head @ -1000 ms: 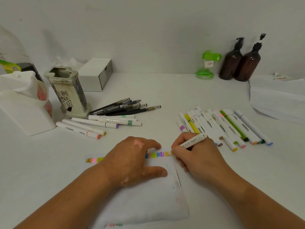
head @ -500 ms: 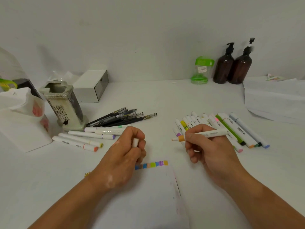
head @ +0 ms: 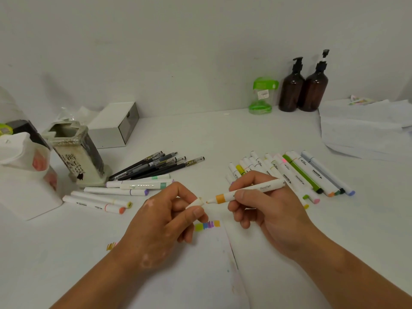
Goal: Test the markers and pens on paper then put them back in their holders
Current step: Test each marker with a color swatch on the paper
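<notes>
Just above the paper (head: 211,268), the right hand (head: 267,210) grips an uncapped marker (head: 254,190) with an orange band, fingers curled round its barrel and its tip pointing left. The left hand (head: 160,221) pinches the white cap (head: 196,202) between thumb and forefinger, the cap's open end facing the tip with a slight gap between them. A line of colour swatches (head: 207,225) crosses the paper's top edge under the hands. On the bench (head: 211,134), a row of markers (head: 312,175) lies behind the right hand. To the left, dark pens (head: 156,166) and several white markers (head: 124,186) lie beside a square, weathered holder (head: 75,152), which stands upright.
</notes>
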A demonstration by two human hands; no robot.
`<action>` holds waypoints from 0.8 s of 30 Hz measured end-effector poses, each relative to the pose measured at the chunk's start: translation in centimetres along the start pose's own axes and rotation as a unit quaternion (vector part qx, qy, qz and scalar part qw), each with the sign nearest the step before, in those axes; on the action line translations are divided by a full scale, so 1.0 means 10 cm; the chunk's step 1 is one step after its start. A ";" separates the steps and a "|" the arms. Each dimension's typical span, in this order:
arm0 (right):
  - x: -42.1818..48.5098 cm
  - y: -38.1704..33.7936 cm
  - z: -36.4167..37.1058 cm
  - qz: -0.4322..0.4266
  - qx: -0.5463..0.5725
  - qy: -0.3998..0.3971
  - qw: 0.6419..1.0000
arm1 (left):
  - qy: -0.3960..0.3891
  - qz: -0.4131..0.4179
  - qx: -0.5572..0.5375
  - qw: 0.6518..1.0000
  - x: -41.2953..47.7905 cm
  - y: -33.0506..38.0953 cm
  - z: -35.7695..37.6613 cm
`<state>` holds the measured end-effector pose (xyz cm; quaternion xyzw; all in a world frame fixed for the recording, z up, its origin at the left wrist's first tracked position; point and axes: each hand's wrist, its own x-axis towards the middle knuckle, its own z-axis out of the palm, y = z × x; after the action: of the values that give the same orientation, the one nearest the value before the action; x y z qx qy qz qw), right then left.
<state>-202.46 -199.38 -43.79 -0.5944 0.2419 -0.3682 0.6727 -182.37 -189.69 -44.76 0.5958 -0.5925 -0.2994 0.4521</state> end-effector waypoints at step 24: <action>0.00 -0.09 -0.06 -0.017 -0.141 -0.025 0.990 | 0.028 -0.025 -0.070 0.997 0.03 0.00 -0.09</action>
<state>-203.10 -199.75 -43.05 -0.6961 0.2643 -0.3275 0.5816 -181.55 -189.83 -44.33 0.5852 -0.5426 -0.3344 0.5013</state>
